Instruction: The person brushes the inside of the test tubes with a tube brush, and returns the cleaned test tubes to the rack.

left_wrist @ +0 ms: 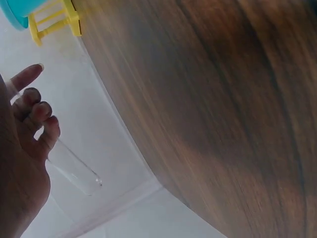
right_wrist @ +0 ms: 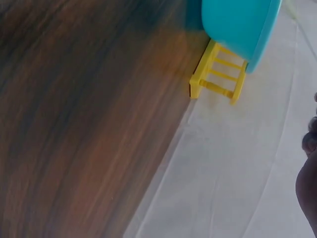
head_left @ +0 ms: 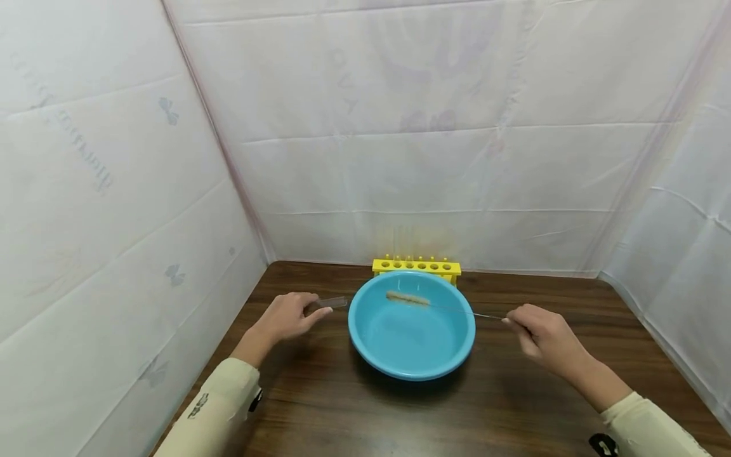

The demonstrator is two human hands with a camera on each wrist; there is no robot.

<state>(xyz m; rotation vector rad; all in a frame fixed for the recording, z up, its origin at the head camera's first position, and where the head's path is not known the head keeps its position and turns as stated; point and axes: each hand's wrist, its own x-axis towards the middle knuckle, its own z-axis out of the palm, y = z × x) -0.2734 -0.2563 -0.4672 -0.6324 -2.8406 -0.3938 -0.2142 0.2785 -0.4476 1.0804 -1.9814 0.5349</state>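
Note:
My left hand (head_left: 290, 315) grips a clear test tube (head_left: 333, 303) to the left of the blue basin (head_left: 412, 373). In the left wrist view the fingers curl round the test tube (left_wrist: 74, 168), whose rounded end sticks out past the little finger. On the basin's other side, my right hand (head_left: 545, 336) pinches the thin wire handle of a test tube brush (head_left: 408, 298). The brush's tan bristle head hangs over the basin, pointing left towards the tube and apart from it. Only part of the right hand (right_wrist: 308, 163) shows at the edge of the right wrist view.
Behind the basin stands a yellow test tube rack (head_left: 451, 268), with a couple of clear tubes (head_left: 403, 244) upright in it. Everything rests on a dark wooden table (head_left: 457, 419). White sheeting (head_left: 365, 165) encloses the back and both sides.

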